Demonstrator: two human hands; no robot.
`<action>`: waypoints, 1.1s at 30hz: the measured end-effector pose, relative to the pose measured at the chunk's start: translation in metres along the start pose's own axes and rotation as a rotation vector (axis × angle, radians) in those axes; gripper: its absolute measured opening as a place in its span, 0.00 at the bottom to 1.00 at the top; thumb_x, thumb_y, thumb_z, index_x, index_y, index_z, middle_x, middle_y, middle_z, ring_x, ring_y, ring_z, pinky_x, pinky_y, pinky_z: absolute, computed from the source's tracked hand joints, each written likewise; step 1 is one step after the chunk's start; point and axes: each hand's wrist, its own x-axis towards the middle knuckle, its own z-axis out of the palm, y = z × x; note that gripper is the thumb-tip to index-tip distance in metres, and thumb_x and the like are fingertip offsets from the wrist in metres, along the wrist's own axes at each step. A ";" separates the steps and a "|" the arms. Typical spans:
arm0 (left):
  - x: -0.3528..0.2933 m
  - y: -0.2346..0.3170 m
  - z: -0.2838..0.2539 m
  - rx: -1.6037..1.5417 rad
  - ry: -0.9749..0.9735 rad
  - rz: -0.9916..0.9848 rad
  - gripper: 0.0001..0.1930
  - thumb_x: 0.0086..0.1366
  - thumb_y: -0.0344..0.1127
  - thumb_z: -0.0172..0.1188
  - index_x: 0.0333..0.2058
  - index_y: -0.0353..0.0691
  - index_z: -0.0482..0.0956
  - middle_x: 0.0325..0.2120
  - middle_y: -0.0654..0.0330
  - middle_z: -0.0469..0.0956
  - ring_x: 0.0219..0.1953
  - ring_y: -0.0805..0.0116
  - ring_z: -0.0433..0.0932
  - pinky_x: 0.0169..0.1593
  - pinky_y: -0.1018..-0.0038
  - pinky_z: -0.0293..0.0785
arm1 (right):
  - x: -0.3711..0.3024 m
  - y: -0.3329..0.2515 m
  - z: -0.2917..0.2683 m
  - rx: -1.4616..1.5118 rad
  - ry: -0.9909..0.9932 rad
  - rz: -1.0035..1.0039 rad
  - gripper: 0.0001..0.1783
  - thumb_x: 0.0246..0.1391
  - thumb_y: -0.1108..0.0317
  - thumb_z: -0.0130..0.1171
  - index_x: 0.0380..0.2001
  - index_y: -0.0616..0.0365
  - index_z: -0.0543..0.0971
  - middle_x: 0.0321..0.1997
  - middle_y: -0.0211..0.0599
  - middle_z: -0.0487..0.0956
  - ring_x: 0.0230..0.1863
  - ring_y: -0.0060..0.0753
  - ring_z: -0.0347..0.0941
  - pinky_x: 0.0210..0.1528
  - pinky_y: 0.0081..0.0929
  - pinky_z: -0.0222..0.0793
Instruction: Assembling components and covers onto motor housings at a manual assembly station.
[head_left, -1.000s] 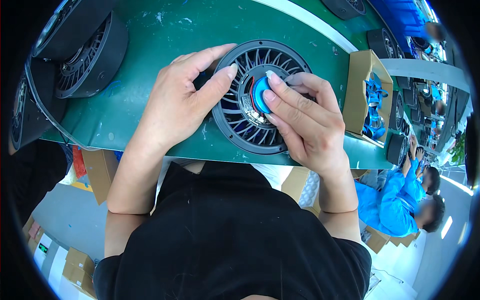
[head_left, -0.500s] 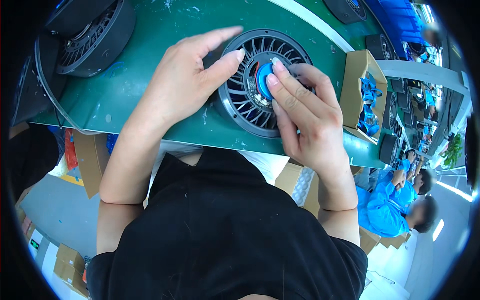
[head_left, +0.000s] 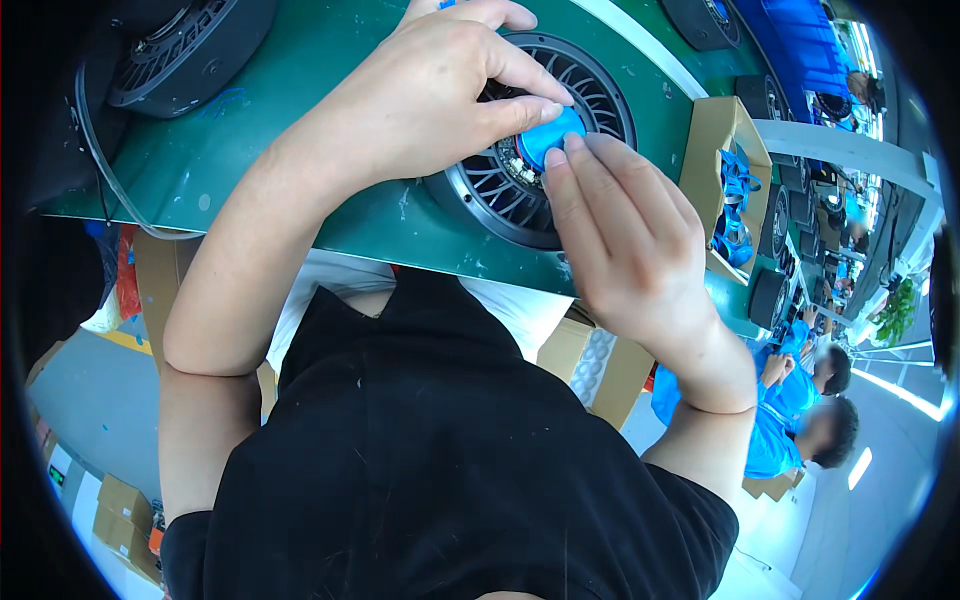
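Note:
A black spoked wheel [head_left: 492,205] lies flat on the green tabletop in front of me, and a round blue disc [head_left: 550,140] sits over its hub. My left hand [head_left: 435,100] reaches across from the left, pinching the disc's upper edge between thumb and index finger. From the right, my right hand [head_left: 635,225] has its bunched fingertips closed on the disc's lower right edge. Small pale parts show on the hub just beside the disc. My hands hide some of the spokes and part of the rim.
A cardboard box [head_left: 708,180] of blue pieces stands right of the wheel. Another black wheel [head_left: 200,65] and a grey cable [head_left: 105,185] are at the left. More wheels line the far right, where people in blue [head_left: 775,420] sit.
My left hand has moved right and up, from beside the wheel onto the blue disc. The right hand's fingers have shifted to the disc's lower right edge.

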 end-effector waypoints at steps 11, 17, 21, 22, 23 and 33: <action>-0.001 -0.001 -0.001 -0.016 -0.006 0.004 0.10 0.61 0.41 0.63 0.40 0.50 0.87 0.46 0.40 0.75 0.49 0.48 0.66 0.56 0.61 0.60 | 0.015 0.017 -0.005 0.070 -0.132 -0.179 0.18 0.34 0.78 0.62 0.35 0.72 0.78 0.31 0.43 0.76 0.36 0.43 0.76 0.33 0.33 0.75; 0.001 -0.002 -0.001 -0.014 0.024 0.083 0.10 0.61 0.40 0.63 0.40 0.51 0.87 0.45 0.41 0.75 0.47 0.51 0.69 0.53 0.62 0.64 | 0.007 0.034 0.018 0.346 0.113 0.073 0.12 0.41 0.80 0.64 0.33 0.66 0.79 0.31 0.40 0.76 0.32 0.38 0.76 0.33 0.30 0.74; -0.002 0.006 -0.003 0.160 0.059 0.181 0.15 0.55 0.34 0.68 0.43 0.47 0.86 0.49 0.55 0.75 0.47 0.56 0.70 0.53 0.66 0.68 | 0.003 0.024 0.027 0.530 0.207 0.382 0.11 0.40 0.78 0.66 0.32 0.62 0.80 0.32 0.40 0.76 0.33 0.38 0.74 0.34 0.31 0.73; -0.002 0.006 -0.003 0.169 0.054 0.191 0.15 0.55 0.34 0.68 0.43 0.47 0.86 0.49 0.55 0.75 0.47 0.56 0.70 0.53 0.66 0.68 | 0.002 0.021 0.027 0.564 0.239 0.464 0.11 0.41 0.78 0.67 0.32 0.61 0.81 0.35 0.41 0.77 0.34 0.38 0.75 0.34 0.31 0.73; -0.001 0.006 -0.003 0.180 0.053 0.232 0.14 0.54 0.34 0.68 0.41 0.46 0.86 0.48 0.56 0.75 0.47 0.56 0.70 0.53 0.66 0.68 | -0.001 0.018 0.028 0.598 0.271 0.545 0.11 0.41 0.77 0.68 0.32 0.60 0.82 0.37 0.42 0.77 0.35 0.38 0.75 0.34 0.30 0.73; 0.009 0.007 0.002 0.198 -0.004 0.474 0.10 0.49 0.32 0.70 0.29 0.37 0.81 0.43 0.56 0.78 0.48 0.55 0.71 0.45 0.67 0.74 | -0.030 0.002 0.041 0.449 0.470 0.430 0.15 0.37 0.76 0.71 0.34 0.56 0.85 0.47 0.44 0.77 0.41 0.39 0.74 0.35 0.28 0.73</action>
